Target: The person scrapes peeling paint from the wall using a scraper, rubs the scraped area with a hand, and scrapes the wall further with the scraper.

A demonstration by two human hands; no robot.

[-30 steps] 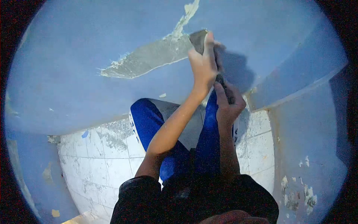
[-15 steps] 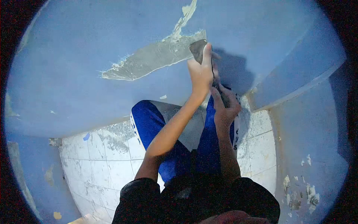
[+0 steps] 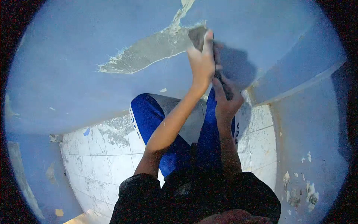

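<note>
My left hand [image 3: 202, 67] is closed around the front of a scraper, its thumb laid up along the dark blade [image 3: 197, 36]. The blade rests at the right end of a bare grey patch [image 3: 156, 50] on the blue wall, where the paint is gone. Lower and to the right, my right hand [image 3: 227, 102] grips what looks like the scraper's dark handle [image 3: 223, 86]. The fingers of both hands are partly hidden behind the tool.
The blue wall [image 3: 85, 93] bears a pale peeled strip [image 3: 182, 15] above the patch. A ledge [image 3: 302, 86] juts out on the right. My bent knees in blue trousers [image 3: 147, 108] are close to the wall, over white floor tiles [image 3: 97, 164] with paint chips.
Both hands and the scraper have moved up a little, the blade nearer the patch's upper right corner. The whole view has shifted slightly too.
</note>
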